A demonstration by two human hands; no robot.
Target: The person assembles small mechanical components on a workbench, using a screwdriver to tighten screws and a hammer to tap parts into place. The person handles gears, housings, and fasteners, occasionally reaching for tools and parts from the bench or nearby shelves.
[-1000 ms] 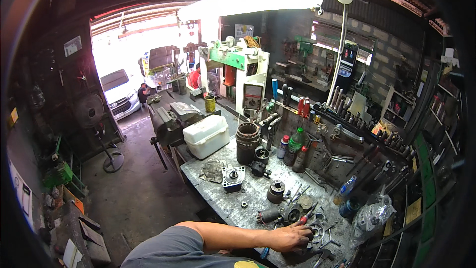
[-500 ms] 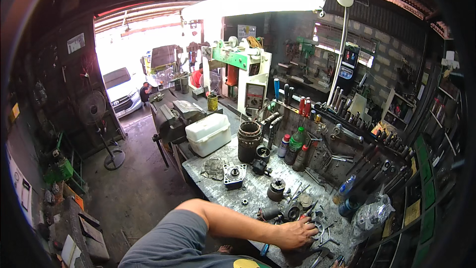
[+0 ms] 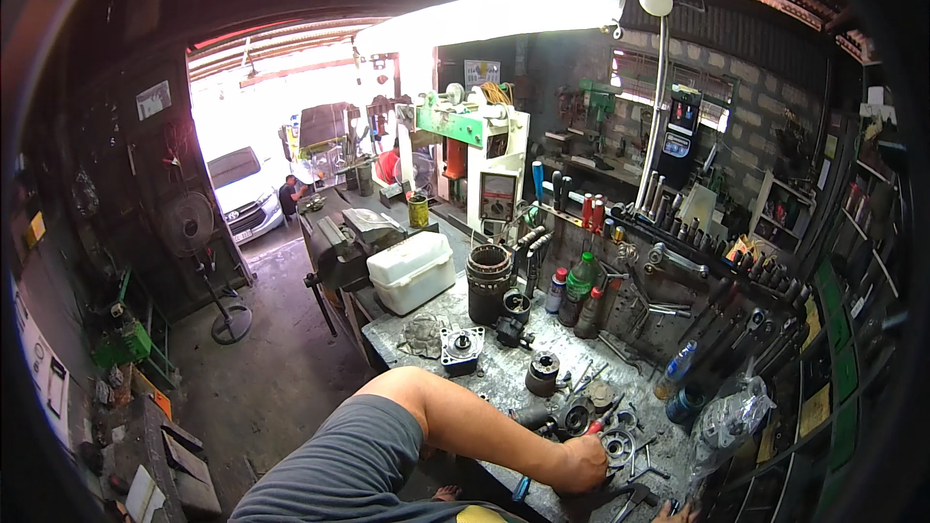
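My left hand [image 3: 581, 463] is closed at the near part of the workbench. From its fingers a red-handled screwdriver [image 3: 598, 424] sticks out, its thin shaft pointing away from me. Right beside the hand lies a round metal ring-shaped housing [image 3: 617, 446]. A dark cylindrical motor part [image 3: 575, 416] is just beyond the hand. Only a bit of my right hand [image 3: 675, 514] shows at the lower edge, next to a small dark item; its grip is mostly cut off. A blue-handled tool [image 3: 521, 489] lies at the bench's near edge, and dark pliers-like tool [image 3: 635, 497] between the hands.
On the bench [image 3: 504, 368] stand a square-flanged housing [image 3: 462, 347], a dark cylinder [image 3: 543, 373], a tall stator body [image 3: 489, 283], bottles [image 3: 580, 276] and a white box [image 3: 412, 273]. A plastic bag [image 3: 731, 416] sits at right. Tools hang along the rack [image 3: 693, 232].
My left hand was spread over the ring-shaped parts; it has drawn back slightly left and closed around the red-handled screwdriver. The ring-shaped housing is now uncovered. The view has shifted slightly.
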